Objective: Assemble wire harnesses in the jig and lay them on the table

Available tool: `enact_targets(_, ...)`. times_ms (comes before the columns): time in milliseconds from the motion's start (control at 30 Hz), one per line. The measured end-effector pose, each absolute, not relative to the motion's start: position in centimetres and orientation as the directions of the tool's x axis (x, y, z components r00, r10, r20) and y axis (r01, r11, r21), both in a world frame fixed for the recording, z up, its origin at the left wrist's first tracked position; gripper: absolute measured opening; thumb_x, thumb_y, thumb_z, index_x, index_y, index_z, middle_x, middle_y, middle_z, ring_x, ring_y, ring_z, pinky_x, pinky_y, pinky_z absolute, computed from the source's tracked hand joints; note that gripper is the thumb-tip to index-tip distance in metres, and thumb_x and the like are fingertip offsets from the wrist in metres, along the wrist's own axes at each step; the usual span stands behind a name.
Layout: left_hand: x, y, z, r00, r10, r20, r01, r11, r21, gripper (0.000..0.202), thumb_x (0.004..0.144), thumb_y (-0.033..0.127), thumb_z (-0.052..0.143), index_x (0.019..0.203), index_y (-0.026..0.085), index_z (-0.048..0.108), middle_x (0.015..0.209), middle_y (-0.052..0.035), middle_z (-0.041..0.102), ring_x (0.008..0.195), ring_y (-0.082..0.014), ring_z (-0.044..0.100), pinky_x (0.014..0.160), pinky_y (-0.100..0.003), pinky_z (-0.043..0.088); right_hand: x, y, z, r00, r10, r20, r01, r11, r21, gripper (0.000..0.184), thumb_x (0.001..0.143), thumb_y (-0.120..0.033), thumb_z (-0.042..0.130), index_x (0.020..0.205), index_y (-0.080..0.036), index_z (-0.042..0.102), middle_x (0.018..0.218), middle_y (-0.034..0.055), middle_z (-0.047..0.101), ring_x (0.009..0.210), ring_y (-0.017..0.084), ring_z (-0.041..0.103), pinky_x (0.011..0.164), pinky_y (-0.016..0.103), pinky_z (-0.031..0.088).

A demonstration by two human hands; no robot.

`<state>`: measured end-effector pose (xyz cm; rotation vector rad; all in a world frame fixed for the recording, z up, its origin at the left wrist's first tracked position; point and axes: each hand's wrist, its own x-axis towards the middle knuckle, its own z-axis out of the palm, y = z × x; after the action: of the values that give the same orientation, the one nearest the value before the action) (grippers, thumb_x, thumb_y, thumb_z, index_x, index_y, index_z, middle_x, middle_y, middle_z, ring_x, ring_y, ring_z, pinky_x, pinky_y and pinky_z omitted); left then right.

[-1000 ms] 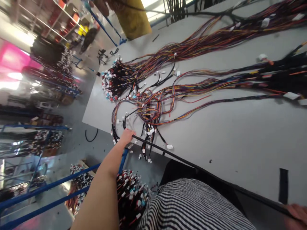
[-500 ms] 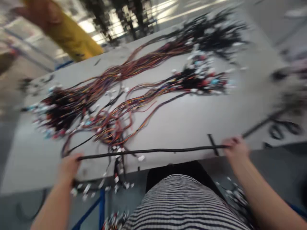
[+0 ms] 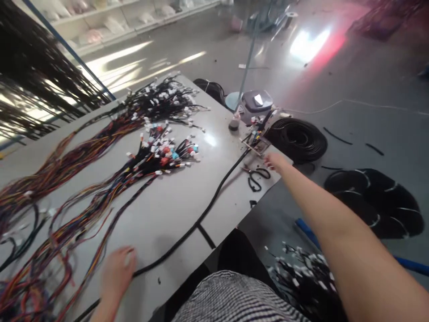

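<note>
A long black sleeved cable [image 3: 214,201] runs diagonally over the table to its far right corner, where coloured wires and connectors [image 3: 257,133] show at its end. My left hand [image 3: 118,270] is over the near part of this cable, which passes beneath it; motion smears the fingers, so their grip is unclear. At the table's right edge my right hand [image 3: 275,161] has curled fingers beside a thin rod-like piece [image 3: 250,146] and a small metal fixture [image 3: 262,145]. What those fingers hold is too small to make out. Black-handled scissors [image 3: 255,175] lie just left of that hand.
Bundles of coloured wires [image 3: 90,201] with white connectors [image 3: 164,96] cover the table's left and back. A grey device [image 3: 257,102] and a coil of black tubing [image 3: 296,139] stand past the corner. More black coils [image 3: 372,201] lie on the floor, and connector bundles [image 3: 301,273] hang below right.
The view has swung right to the table's end. Both hands gripped the black cable stretched between them earlier; now the right hand is off it at the corner, and the cable rests on the table.
</note>
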<state>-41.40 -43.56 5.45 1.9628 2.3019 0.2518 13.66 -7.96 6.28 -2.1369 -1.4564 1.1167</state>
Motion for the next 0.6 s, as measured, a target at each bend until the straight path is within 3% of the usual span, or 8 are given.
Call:
enact_targets(33,-37.5,-39.7,4.6,-0.149,0.986,0.079,0.959,0.124,0.255,0.034,0.088,0.045,0.040,0.078,0.025,0.065,0.087,-0.0103,0.071,0.086,-0.0299,0.065,0.085,-0.046,0.052,14.1,-6.6,5.9,0.084,0.835,-0.543,0.538,-0.497,-0.681,0.026,0.087,-0.019,0.031,0.074,-0.014,0.052,0.065,0.0067,0.053,0.053,0.013,0.045,0.050,0.022,0.036)
enact_targets(100,-29.0,-31.2,3.5,-0.082,0.995,0.050,0.918,0.056,0.393,0.029,0.089,0.039,0.044,0.088,0.021,0.067,0.097,-0.0110,0.071,0.096,-0.0270,0.063,0.093,-0.042,0.050,14.2,-5.3,5.1,-0.128,0.673,-0.728,0.248,-0.689,-0.681,0.023,0.087,-0.019,0.031,0.072,-0.015,0.048,0.057,0.0001,0.042,0.045,0.010,0.032,0.042,0.018,0.024)
enact_targets(167,-20.7,-22.7,3.1,0.017,0.999,0.040,0.858,-0.035,0.513,0.029,0.091,0.038,0.045,0.091,0.019,0.067,0.101,-0.0121,0.069,0.098,-0.0250,0.061,0.095,-0.039,0.047,14.5,-5.3,4.5,-0.270,0.589,-0.762,0.032,-0.785,-0.618,0.019,0.087,-0.021,0.034,0.070,-0.018,0.042,0.054,-0.0044,0.033,0.043,0.008,0.023,0.039,0.016,0.016)
enact_targets(233,-13.6,-15.1,3.0,0.069,0.998,0.013,0.783,-0.062,0.619,0.030,0.094,0.036,0.043,0.093,0.018,0.067,0.102,-0.0121,0.068,0.101,-0.0235,0.060,0.096,-0.037,0.045,15.8,-6.7,3.9,-0.265,0.599,-0.755,-0.026,-0.787,-0.616,0.017,0.085,-0.024,0.038,0.069,-0.019,0.038,0.053,-0.0061,0.029,0.042,0.007,0.020,0.038,0.015,0.014)
enact_targets(300,-8.1,-8.8,3.0,0.083,0.992,-0.091,0.700,0.007,0.714,0.034,0.096,0.038,0.040,0.090,0.016,0.066,0.100,-0.0119,0.067,0.101,-0.0235,0.059,0.095,-0.036,0.044,17.9,-9.4,3.2,-0.256,0.591,-0.765,0.001,-0.791,-0.612,0.019,0.082,-0.030,0.045,0.068,-0.018,0.041,0.051,-0.0059,0.033,0.040,0.006,0.023,0.037,0.015,0.015)
enact_targets(433,-1.6,-0.6,2.4,0.085,0.872,-0.483,0.402,0.414,0.817,0.058,0.100,0.053,0.025,0.081,0.014,0.064,0.081,-0.0092,0.065,0.080,-0.0199,0.061,0.080,-0.033,0.046,19.2,-18.0,0.8,-0.367,0.507,-0.780,0.197,-0.777,-0.598,0.033,0.074,-0.049,0.058,0.071,-0.016,0.054,0.053,-0.0021,0.048,0.040,0.008,0.039,0.038,0.018,0.026)
enact_targets(533,0.2,1.7,1.7,0.205,0.742,-0.639,0.227,0.599,0.768,0.063,0.095,0.065,0.031,0.083,0.013,0.064,0.072,-0.0071,0.062,0.057,-0.0141,0.053,0.061,-0.030,0.042,14.7,-23.2,-1.1,-0.320,0.485,-0.814,0.314,-0.756,-0.575,0.028,0.082,-0.042,0.051,0.073,-0.016,0.055,0.062,0.0009,0.054,0.049,0.013,0.054,0.044,0.021,0.035)
enact_targets(600,0.1,2.0,1.4,0.272,0.704,-0.656,0.192,0.629,0.754,0.064,0.088,0.073,0.042,0.083,0.013,0.064,0.066,-0.0045,0.058,0.047,-0.0098,0.042,0.052,-0.028,0.035,10.8,-24.2,-1.4,-0.213,0.530,-0.821,0.528,-0.645,-0.553,0.027,0.089,-0.033,0.043,0.072,-0.016,0.056,0.070,0.0064,0.061,0.061,0.018,0.061,0.053,0.025,0.042)
